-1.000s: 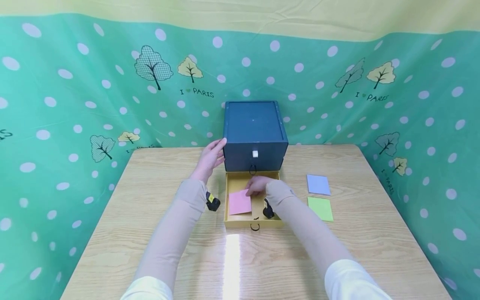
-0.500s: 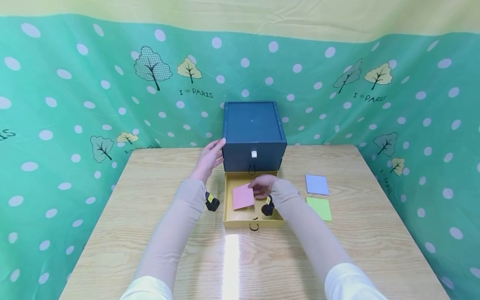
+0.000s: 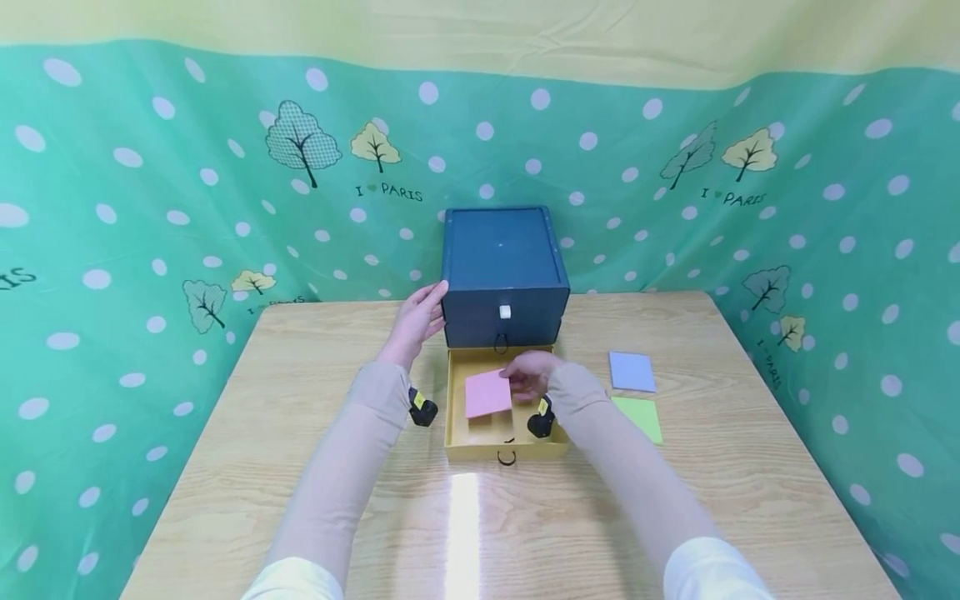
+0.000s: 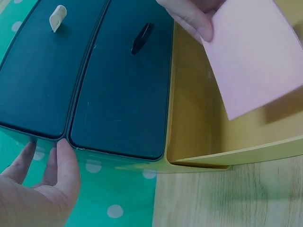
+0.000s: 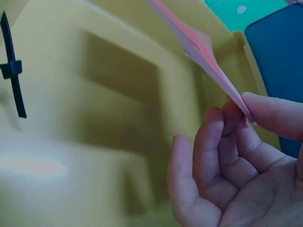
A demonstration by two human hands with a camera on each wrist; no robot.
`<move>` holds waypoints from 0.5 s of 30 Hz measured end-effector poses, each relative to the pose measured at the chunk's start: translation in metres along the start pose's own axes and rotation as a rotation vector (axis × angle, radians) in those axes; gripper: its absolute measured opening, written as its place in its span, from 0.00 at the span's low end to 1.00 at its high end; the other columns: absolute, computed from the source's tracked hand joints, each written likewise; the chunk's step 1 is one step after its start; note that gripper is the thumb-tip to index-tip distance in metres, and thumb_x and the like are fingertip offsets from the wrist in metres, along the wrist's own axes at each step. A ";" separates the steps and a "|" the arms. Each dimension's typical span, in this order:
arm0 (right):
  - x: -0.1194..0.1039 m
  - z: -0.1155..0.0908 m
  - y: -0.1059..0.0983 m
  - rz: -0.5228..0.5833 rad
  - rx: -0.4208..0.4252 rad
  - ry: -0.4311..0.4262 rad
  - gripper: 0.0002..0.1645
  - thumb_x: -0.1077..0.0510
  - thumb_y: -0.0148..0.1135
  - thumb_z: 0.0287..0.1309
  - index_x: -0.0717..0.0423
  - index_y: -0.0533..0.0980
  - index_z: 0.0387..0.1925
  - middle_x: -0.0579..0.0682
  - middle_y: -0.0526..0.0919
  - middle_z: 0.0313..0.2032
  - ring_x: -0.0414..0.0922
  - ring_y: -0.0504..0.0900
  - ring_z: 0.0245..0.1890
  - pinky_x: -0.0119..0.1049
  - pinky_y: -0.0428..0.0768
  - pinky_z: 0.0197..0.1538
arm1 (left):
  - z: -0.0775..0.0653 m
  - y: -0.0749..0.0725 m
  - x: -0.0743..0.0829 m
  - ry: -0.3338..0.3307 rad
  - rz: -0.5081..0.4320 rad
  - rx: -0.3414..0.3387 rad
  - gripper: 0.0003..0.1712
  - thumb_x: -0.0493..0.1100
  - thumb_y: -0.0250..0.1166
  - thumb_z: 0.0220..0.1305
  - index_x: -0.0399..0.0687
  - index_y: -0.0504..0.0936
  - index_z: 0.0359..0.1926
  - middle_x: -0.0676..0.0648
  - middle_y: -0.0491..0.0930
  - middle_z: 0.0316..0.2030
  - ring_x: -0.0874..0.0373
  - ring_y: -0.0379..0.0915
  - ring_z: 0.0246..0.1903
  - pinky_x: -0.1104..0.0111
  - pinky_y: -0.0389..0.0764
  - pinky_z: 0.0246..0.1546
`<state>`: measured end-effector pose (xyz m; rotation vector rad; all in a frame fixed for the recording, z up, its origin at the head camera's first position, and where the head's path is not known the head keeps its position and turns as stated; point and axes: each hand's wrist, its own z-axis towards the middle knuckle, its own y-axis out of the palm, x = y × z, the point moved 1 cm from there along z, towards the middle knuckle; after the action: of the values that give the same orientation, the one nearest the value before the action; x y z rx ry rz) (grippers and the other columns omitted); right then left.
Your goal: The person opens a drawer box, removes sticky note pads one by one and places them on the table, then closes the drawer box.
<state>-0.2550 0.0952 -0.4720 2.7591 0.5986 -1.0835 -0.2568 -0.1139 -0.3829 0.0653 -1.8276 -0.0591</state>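
Observation:
My right hand (image 3: 531, 372) pinches a thin pink sticky note pad (image 3: 487, 395) by one edge between thumb and fingers. The pad is tilted and held above the floor of a pulled-out yellow drawer (image 3: 480, 452), its shadow falling on the drawer's bottom. In the right wrist view the pink pad (image 5: 208, 61) appears edge-on, its layers slightly parted. At the front left edge of the dark blue drawer cabinet (image 3: 501, 250), my left hand (image 3: 416, 325) touches the side, thumb at the corner and fingers fairly straight.
On the wooden table (image 3: 300, 467), right of the drawer, lie a blue sticky note pad (image 3: 632, 372) and a green one (image 3: 641, 418). The upper drawer has a white pull (image 3: 505, 312); the yellow drawer's front carries a black ring handle (image 3: 507, 458). A green patterned curtain (image 3: 360, 267) surrounds the table.
The right hand has lifted the pink pad from the drawer floor and shifted it slightly right, tilting it. The left hand stays at the cabinet's edge. The head view has shifted slightly.

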 end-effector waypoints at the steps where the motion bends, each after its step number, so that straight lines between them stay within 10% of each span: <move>1: -0.001 -0.002 0.000 0.003 0.002 -0.003 0.02 0.63 0.56 0.62 0.58 0.74 0.33 0.50 0.76 0.28 0.41 0.75 0.29 0.35 0.80 0.48 | 0.000 0.000 0.000 -0.001 0.000 -0.001 0.38 0.59 0.57 0.66 0.48 0.59 0.71 0.46 0.59 0.70 0.45 0.59 0.66 0.61 0.68 0.65; 8: -0.003 -0.013 -0.002 0.015 -0.004 -0.052 0.02 0.64 0.55 0.62 0.59 0.75 0.34 0.50 0.76 0.29 0.43 0.75 0.31 0.44 0.73 0.62 | 0.000 0.000 0.001 0.009 -0.005 0.004 0.38 0.59 0.58 0.65 0.48 0.60 0.70 0.45 0.60 0.69 0.45 0.59 0.66 0.60 0.68 0.65; 15: -0.003 -0.023 -0.004 0.018 -0.053 -0.097 0.03 0.65 0.53 0.63 0.59 0.74 0.34 0.50 0.76 0.30 0.43 0.76 0.32 0.37 0.80 0.49 | -0.002 0.001 0.002 0.005 0.000 0.001 0.38 0.59 0.57 0.66 0.48 0.60 0.70 0.45 0.60 0.69 0.45 0.59 0.66 0.61 0.68 0.65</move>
<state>-0.2439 0.1034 -0.4536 2.6445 0.5805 -1.1719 -0.2554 -0.1129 -0.3807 0.0656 -1.8224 -0.0580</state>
